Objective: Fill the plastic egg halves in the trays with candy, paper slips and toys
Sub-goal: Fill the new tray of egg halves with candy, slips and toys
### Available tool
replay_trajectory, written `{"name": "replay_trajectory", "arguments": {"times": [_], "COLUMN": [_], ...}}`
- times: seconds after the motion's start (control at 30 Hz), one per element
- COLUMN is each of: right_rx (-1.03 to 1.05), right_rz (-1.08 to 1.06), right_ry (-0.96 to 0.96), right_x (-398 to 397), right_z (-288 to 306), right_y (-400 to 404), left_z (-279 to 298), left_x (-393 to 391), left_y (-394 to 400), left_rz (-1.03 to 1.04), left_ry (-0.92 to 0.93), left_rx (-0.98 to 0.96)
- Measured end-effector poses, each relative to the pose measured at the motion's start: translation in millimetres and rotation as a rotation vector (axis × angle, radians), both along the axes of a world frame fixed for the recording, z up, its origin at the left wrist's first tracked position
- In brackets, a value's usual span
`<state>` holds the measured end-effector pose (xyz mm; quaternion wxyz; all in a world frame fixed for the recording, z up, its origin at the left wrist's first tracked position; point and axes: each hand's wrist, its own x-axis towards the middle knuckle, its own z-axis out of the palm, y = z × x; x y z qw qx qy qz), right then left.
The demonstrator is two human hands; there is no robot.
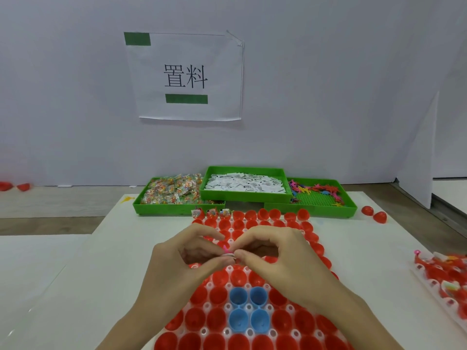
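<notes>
Head view. My left hand (182, 258) and right hand (275, 256) meet over the egg tray (228, 269), fingertips pinching a small pink toy with a paper slip (228, 251) between them. Red egg halves (218, 295) fill the tray; four blue halves (249, 309) sit near me. Beyond the tray: candy bin (174, 192), slip bin (245, 184), toy bin (318, 195).

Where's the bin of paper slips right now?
In the head view, the paper slips bin sits at the back of the table, centre-right, raised between the candy bin on its left and the toy bin on its right.
</notes>
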<state>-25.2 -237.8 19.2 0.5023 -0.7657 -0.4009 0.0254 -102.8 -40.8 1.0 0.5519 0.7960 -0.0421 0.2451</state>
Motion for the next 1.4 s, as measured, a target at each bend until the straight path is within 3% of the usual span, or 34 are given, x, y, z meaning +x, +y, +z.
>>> {"name": "replay_trajectory", "arguments": {"times": [0.13, 0.3, 0.6, 0.83, 1.07, 1.2, 1.23, 1.33, 1.4], "right_rx": [0.026, 0.115, 0.151, 0.167, 0.011, -0.092, -0.105, -0.141, -0.170], "right_rz": [0.004, -0.047, -0.172, -0.202, -0.200, -0.219, -0.255, -0.337, -0.346], "right_ry": [0.063, 0.160, 0.233, 0.194, 0.061, -0.037, -0.057, -0.067, -0.045], "right_x": [5, 17, 32, 33, 34, 49, 57, 85, 102], "right_z": [3, 7, 5, -1, -1, 11, 13, 18, 17], "right_y": [-5, -15, -25, -19, -17, -10, -7, 5, 15], "left_z": [4, 11, 6, 3, -1, -4, -4, -14, -23], "left_x": [7, 22, 48, 56, 56, 62, 66, 74, 74], "left_y": [-8, -22, -31, -28, -24, -13, -7, 10, 14], "left_rz": [-0.012, -0.075, -0.104, -0.051, -0.037, 0.014, 0.045, 0.006, -0.040], "left_ry": [0.022, 0.088, 0.123, 0.008, -0.147, -0.120, -0.087, 0.050, 0.127], "left_rx": [-0.028, -0.199, -0.254, -0.067, 0.119, 0.125, 0.194, 0.737, 0.990]}}
